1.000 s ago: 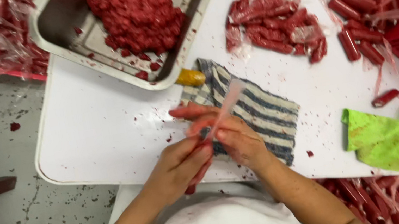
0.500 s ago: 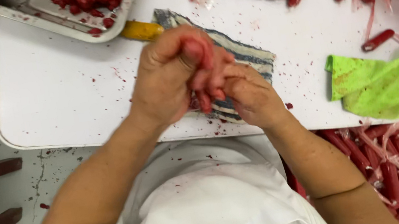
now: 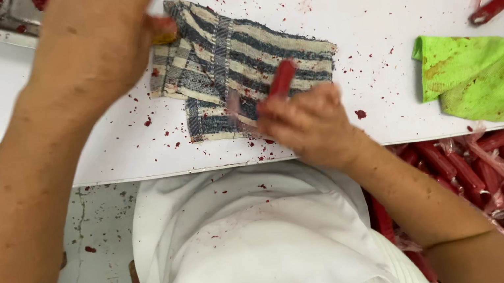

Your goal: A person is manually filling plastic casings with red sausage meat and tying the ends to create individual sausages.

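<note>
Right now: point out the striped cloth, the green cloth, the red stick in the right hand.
striped cloth (image 3: 233, 58), head view, its middle.
green cloth (image 3: 495, 75), head view, its middle.
red stick (image 3: 282, 77), head view, exposed upper end.

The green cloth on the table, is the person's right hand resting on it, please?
No, the green cloth lies untouched to the side, while the right hand holds a red sausage over the striped cloth.
</note>
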